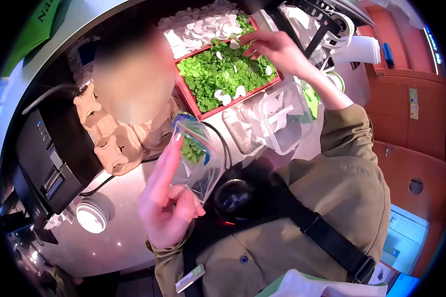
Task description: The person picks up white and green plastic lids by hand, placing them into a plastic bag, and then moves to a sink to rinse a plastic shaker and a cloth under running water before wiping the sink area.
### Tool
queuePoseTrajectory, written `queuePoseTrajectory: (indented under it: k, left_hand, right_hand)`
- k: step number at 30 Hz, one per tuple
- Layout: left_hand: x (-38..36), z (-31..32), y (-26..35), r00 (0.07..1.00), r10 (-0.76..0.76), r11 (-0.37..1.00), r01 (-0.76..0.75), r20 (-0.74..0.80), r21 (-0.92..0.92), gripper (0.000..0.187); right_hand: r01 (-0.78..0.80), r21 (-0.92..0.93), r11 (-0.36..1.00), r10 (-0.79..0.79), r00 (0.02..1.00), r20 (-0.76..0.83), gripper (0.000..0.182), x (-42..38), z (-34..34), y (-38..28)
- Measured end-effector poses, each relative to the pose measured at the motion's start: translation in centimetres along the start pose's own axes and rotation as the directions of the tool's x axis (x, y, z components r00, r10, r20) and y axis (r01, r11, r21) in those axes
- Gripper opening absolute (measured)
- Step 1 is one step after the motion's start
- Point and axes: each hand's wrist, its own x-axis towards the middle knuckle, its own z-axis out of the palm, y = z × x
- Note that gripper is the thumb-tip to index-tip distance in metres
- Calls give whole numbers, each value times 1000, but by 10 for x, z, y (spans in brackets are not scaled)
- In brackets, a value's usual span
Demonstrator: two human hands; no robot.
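Greenery [208, 76], leafy and bright, lies below parted fingers of the right hand [277, 50]; the left hand [164, 208] clamps a clear bag [198, 171].

An olive-brown shirt [342, 193] has a dark round button [244, 259]. A broad black strap [329, 241] with a buckle [364, 270] crosses it. A pale badge [190, 278] has green edging. The left hand [166, 213] and right hand [277, 51] are bare.

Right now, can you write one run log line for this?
left hand: holding clear zip bag, green pieces inside | right hand: at green clover-shaped pieces in red tray, touch unclear | white pieces: scattered among them
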Motion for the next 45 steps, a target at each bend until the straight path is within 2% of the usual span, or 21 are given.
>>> queuePoseTrajectory:
  k: [1, 3, 5, 7, 8, 9, 12, 17, 19, 21, 25, 29, 31, 32, 35, 36, 40, 41, 43, 44, 45]
  left_hand:
    - [0, -3, 0, 1000, -12, 1000, 13, 19, -9, 59]
    - [0, 0, -3, 999, -18, 1000, 18, 33, -16, 59]
    - [1, 1, -1, 1000, -20, 1000, 20, 18, -13, 59]
    - [2, 5, 0, 999, -15, 1000, 14, -32, -19, 59]
    - [2, 5, -1, 1000, 1, 1000, -1, -26, -21, 57]
    - [2, 5, -3, 1000, 16, 1000, -17, -21, -23, 55]
    - [1, -1, -8, 997, 52, 998, -51, 55, -22, 48]
    - [-1, 2, -4, 999, 1, 999, 1, 46, -39, 50]
    - [0, 4, -1, 999, -19, 997, 22, 46, -67, 54]
    - [-1, 7, 0, 998, -50, 995, 54, 47, -79, 58]
    - [0, 13, 3, 996, -80, 997, 80, 28, -15, 59]
    - [-1, 10, -1, 999, -38, 999, 38, 28, 10, 58]
    - [0, 13, 2, 998, -67, 997, 67, 4, 31, 58]
    - [0, 14, 4, 997, -83, 996, 83, -10, 43, 58]
    - [0, 12, 2, 997, -79, 995, 80, -7, 60, 58]
    - [0, 12, 2, 997, -75, 995, 75, -16, 58, 58]
    - [1, 15, 3, 997, -77, 996, 78, -25, 34, 58]
    - [1, 16, 2, 997, -68, 997, 69, -33, 26, 58]
    - [2, 17, 2, 997, -65, 998, 66, -35, 20, 58]
    - [2, 17, 2, 997, -69, 997, 69, -31, 20, 57]
    - [2, 17, 2, 997, -73, 997, 73, -27, 20, 57]
  right_hand:
    - [-16, -31, 999, 14, 998, -64, 24, -3, -6, 0]
    - [-162, -186, 969, 156, 987, -45, 22, -11, -21, 0]
    - [-16, -337, 941, -7, 998, -65, 21, -20, -15, 14]
    - [224, -428, 876, -239, 971, 18, 21, -24, -6, 19]
    - [254, -447, 858, -260, 964, 49, 21, -26, 2, 17]
    - [182, -437, 881, -153, 983, 101, 22, -29, 10, -1]
    - [273, -352, 895, -236, 961, 146, 27, -31, 37, -10]
    - [325, -338, 883, -299, 945, 128, 31, -31, 50, -16]
    - [471, -379, 797, -475, 875, 89, 33, -27, 59, -17]
    - [544, -405, 735, -533, 833, 149, 35, -21, 65, -21]
    - [532, -310, 788, -476, 845, 241, 38, -17, 63, -24]
    - [563, -567, 601, -541, 809, 230, 33, -20, 38, -2]
    - [451, -642, 620, -442, 877, 190, 30, -25, 27, 0]
    - [366, -665, 651, -325, 926, 191, 30, -30, 20, -5]
    - [384, -615, 689, -338, 920, 196, 32, -35, 1, 6]
    - [313, -576, 756, -265, 949, 169, 34, -37, -3, 7]
    - [240, -569, 786, -279, 960, 19, 36, -34, 10, 3]
    - [189, -601, 776, -241, 970, -6, 36, -33, 19, 3]
    - [249, -575, 779, -306, 952, -3, 36, -25, 37, 6]
    - [232, -557, 797, -266, 964, 21, 34, -25, 43, 1]
    - [287, -575, 766, -318, 947, 48, 34, -24, 47, -1]
